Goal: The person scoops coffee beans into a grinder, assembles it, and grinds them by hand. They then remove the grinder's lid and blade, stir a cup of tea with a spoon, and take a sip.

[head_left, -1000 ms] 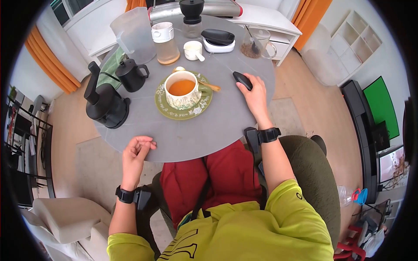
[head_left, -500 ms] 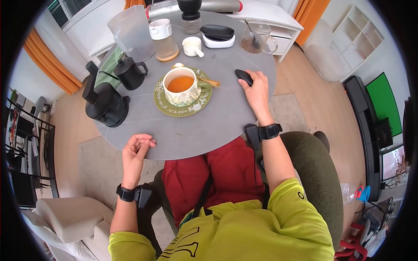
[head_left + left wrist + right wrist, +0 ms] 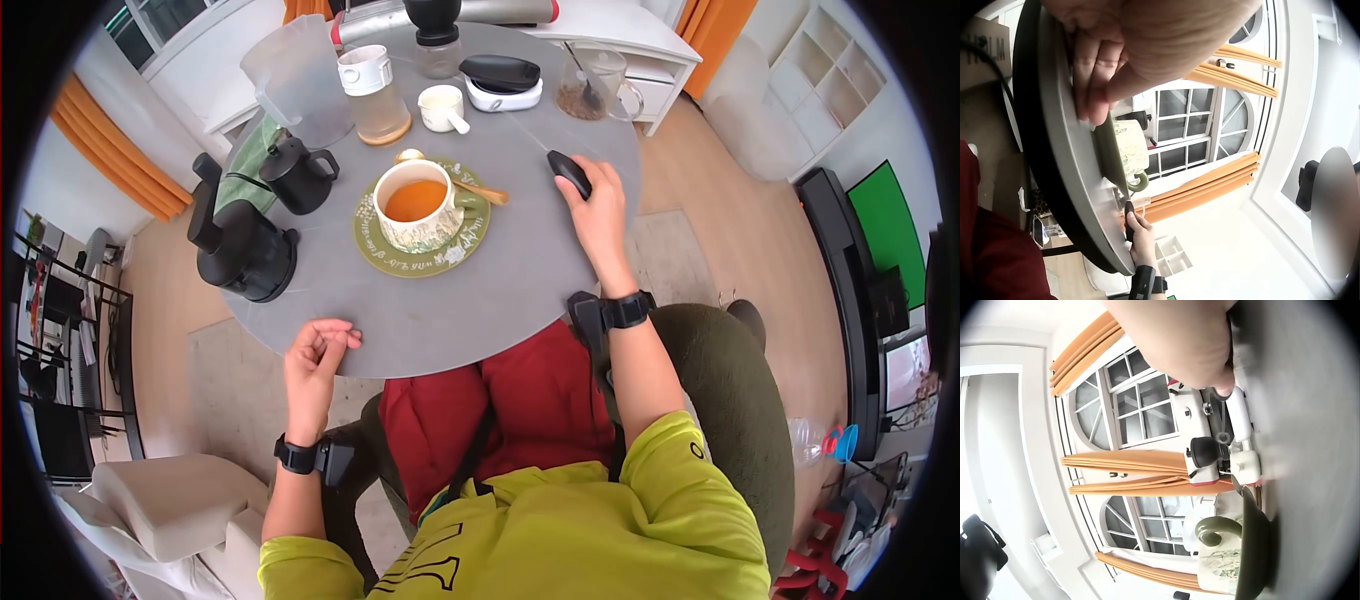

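My right hand (image 3: 600, 212) grips a black handheld milk frother (image 3: 569, 175) above the right side of the table. Its thin shaft points away from me, and the small whisk ring (image 3: 1224, 437) shows in the right wrist view. Fingers loosely curled, my left hand (image 3: 318, 365) rests at the near left edge of the table, holding nothing. Between the hands stands a patterned cup (image 3: 418, 232) of orange-brown drink on a green saucer (image 3: 385, 262). A wooden-handled spoon (image 3: 485, 192) lies behind the cup on the saucer.
On the round grey table (image 3: 420, 320) are a black kettle (image 3: 250, 250), a small black pot (image 3: 298, 178), a clear pitcher (image 3: 300, 85), a white-topped bottle (image 3: 378, 100), a white scoop cup (image 3: 440, 107), a white scale (image 3: 502, 95) and a glass mug (image 3: 590, 95).
My right hand has shifted slightly right and turned a little, the frother's handle tilting with it. The left hand stays at the table edge. The head view has shifted slightly.
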### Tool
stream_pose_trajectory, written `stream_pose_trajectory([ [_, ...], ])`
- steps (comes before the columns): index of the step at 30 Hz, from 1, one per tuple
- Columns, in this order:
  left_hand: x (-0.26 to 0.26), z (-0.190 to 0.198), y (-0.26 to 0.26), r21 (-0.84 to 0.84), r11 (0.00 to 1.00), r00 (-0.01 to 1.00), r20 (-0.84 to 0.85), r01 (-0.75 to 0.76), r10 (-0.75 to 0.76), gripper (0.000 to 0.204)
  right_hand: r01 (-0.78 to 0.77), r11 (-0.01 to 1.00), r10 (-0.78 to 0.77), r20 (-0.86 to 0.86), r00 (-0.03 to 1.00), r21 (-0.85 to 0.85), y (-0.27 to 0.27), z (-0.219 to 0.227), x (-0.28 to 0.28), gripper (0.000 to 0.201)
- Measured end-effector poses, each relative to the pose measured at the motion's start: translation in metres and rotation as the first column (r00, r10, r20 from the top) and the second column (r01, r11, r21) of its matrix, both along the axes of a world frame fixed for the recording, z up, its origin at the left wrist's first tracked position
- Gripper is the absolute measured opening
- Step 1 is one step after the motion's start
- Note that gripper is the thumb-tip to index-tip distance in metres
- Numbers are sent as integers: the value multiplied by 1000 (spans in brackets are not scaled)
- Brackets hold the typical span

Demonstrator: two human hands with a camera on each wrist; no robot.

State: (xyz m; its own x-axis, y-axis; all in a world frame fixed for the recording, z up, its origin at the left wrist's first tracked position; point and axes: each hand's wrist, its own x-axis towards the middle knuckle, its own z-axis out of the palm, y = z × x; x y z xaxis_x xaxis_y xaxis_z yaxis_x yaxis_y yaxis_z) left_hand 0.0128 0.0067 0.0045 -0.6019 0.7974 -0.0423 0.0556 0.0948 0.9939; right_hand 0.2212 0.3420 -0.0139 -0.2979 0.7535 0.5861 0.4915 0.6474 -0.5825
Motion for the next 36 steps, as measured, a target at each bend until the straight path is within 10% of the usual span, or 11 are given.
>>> stream_pose_trajectory([
  [3, -2, 0, -2, 13, 1000, 1000, 16, -1, 1, 12, -159, 964, 86, -315, 945, -215, 2, -4, 1, 34],
  [10, -1, 0, -1, 14, 1000, 1000, 23, 4, -4, 11, -783, 448, 118, -840, 530, -431, -59, 42, 13, 39],
  [25, 3, 45, -7, 67, 992, 993, 53, -106, 102, 17, -844, -323, 191, -903, 385, -428, -131, 46, 17, 55],
  [29, 6, 52, -9, 115, 989, 995, 50, -95, 89, 18, -829, -359, 229, -902, 367, -429, -137, 42, 11, 55],
  [32, 11, 57, -11, 161, 984, 993, 109, -72, 55, 20, -813, -260, 298, -844, 445, -521, -149, 45, 9, 50],
  [34, 15, 63, -12, 210, 976, 992, 119, -60, 35, 23, -757, 41, 532, -627, 569, -652, -159, 46, 8, 41],
  [36, 19, 68, -12, 223, 971, 992, 113, -83, 59, 24, -737, 23, 517, -623, 587, -676, -166, 49, 8, 35],
])
